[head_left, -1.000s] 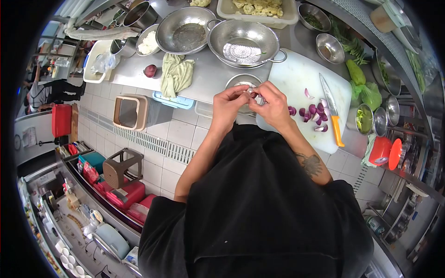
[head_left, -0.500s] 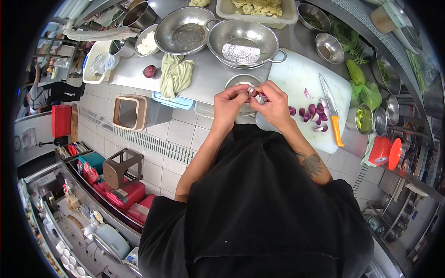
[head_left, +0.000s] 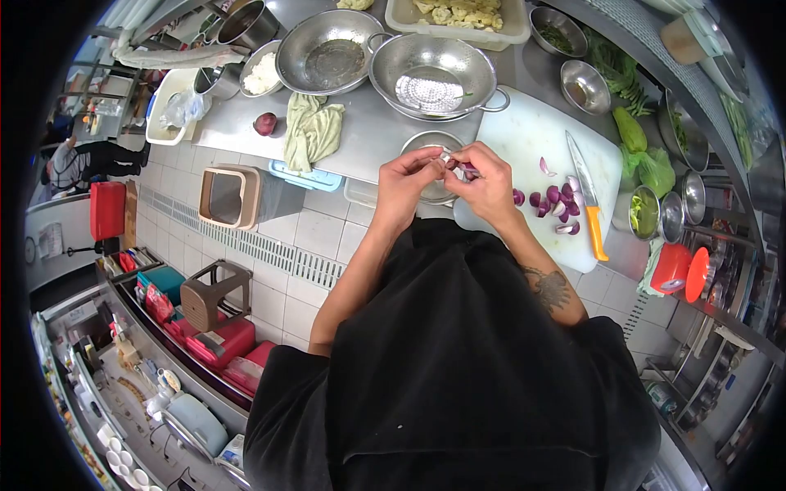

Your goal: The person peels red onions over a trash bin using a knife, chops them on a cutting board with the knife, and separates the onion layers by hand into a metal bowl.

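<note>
My left hand (head_left: 403, 184) and my right hand (head_left: 489, 186) meet fingertip to fingertip over a small metal bowl (head_left: 433, 139). Both are closed on a red onion piece (head_left: 447, 158), pale and purple, pinched between them and partly hidden by the fingers. To the right, a white cutting board (head_left: 517, 123) carries several cut red onion pieces (head_left: 553, 195) and a loose strip of skin. Beside these lies a knife (head_left: 587, 188) with an orange handle, its blade pointing away from me.
Behind the hands stand a perforated colander (head_left: 479, 69) and a wide metal bowl (head_left: 286, 61). A whole red onion (head_left: 264, 123) and a green cloth (head_left: 312, 131) lie at left. Small bowls (head_left: 585, 87) and greens line the right. A brown-rimmed bin (head_left: 206, 196) is on the floor.
My hands stay over the bowl, with the fingers shifting only slightly on the onion piece. The view has moved a little. At far left, another person has changed posture slightly.
</note>
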`<state>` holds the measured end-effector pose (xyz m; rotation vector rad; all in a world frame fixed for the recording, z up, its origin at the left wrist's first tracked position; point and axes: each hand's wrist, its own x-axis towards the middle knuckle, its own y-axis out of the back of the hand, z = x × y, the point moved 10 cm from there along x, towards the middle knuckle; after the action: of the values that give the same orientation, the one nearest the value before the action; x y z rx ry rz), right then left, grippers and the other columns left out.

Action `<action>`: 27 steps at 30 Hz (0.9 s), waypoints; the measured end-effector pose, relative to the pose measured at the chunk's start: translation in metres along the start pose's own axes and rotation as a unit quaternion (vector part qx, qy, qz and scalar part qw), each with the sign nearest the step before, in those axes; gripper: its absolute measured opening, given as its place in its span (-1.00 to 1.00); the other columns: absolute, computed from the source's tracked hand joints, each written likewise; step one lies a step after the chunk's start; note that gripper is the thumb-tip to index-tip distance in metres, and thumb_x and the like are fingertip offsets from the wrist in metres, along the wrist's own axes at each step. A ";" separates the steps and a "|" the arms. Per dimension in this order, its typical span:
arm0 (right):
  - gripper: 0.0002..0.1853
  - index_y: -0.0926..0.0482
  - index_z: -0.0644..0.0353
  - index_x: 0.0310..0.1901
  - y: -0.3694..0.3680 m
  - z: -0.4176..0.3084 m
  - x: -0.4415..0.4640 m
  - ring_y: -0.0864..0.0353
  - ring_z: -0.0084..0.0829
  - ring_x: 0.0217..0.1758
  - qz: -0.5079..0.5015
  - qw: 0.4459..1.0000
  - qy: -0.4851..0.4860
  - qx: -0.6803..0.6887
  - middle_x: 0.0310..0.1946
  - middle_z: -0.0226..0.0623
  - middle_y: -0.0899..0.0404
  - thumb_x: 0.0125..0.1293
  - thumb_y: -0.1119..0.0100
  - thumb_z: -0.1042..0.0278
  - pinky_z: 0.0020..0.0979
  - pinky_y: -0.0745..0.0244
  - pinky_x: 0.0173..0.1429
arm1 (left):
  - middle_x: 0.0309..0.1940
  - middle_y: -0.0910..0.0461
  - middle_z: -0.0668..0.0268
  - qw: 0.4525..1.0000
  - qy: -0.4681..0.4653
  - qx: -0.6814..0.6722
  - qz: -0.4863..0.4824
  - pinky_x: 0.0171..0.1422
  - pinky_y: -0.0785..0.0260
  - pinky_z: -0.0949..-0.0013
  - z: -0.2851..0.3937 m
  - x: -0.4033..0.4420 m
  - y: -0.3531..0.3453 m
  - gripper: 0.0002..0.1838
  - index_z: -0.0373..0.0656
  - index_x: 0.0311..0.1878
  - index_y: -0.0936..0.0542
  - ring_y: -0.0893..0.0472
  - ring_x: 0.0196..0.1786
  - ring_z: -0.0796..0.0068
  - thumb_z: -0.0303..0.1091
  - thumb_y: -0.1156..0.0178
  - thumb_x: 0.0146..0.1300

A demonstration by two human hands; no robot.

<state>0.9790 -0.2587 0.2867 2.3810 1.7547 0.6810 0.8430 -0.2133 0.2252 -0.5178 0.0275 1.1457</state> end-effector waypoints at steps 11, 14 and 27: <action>-0.69 -0.61 0.20 -0.13 -0.016 -0.008 -0.006 -0.65 -0.28 -0.26 -0.066 0.994 0.056 -0.061 -0.25 -0.28 -0.60 0.05 -0.41 0.52 -0.34 -0.58 -0.21 | -0.21 -0.64 0.24 0.996 0.032 -0.057 0.058 -0.09 -0.48 0.46 -0.016 0.004 0.004 -0.78 -0.32 -0.03 -0.58 -0.62 -0.19 0.53 -0.66 -0.10 0.28; -0.67 -0.60 0.18 -0.07 -0.017 -0.007 -0.005 -0.67 -0.33 -0.23 -0.067 0.996 0.033 -0.038 -0.23 -0.28 -0.62 0.10 -0.42 0.50 -0.35 -0.60 -0.18 | -0.20 -0.64 0.25 0.999 -0.015 -0.026 0.037 -0.05 -0.48 0.46 -0.013 0.006 0.005 -0.76 -0.32 0.00 -0.58 -0.61 -0.17 0.54 -0.67 -0.11 0.28; -0.83 -0.60 0.31 -0.10 -0.019 0.070 -0.011 -0.46 -0.72 -0.31 -0.055 0.965 -0.174 0.187 -0.38 -0.56 -0.54 0.29 -0.31 0.52 -0.61 -0.41 -0.15 | -0.08 -0.67 0.25 0.992 -0.025 0.120 -0.030 0.07 -0.48 0.42 -0.007 0.013 -0.001 -0.74 -0.33 0.05 -0.60 -0.63 -0.06 0.52 -0.57 -0.25 0.30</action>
<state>0.9884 -0.2503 0.2144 2.4030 1.9663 -0.0960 0.8511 -0.2054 0.2153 -0.2749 0.1050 1.0787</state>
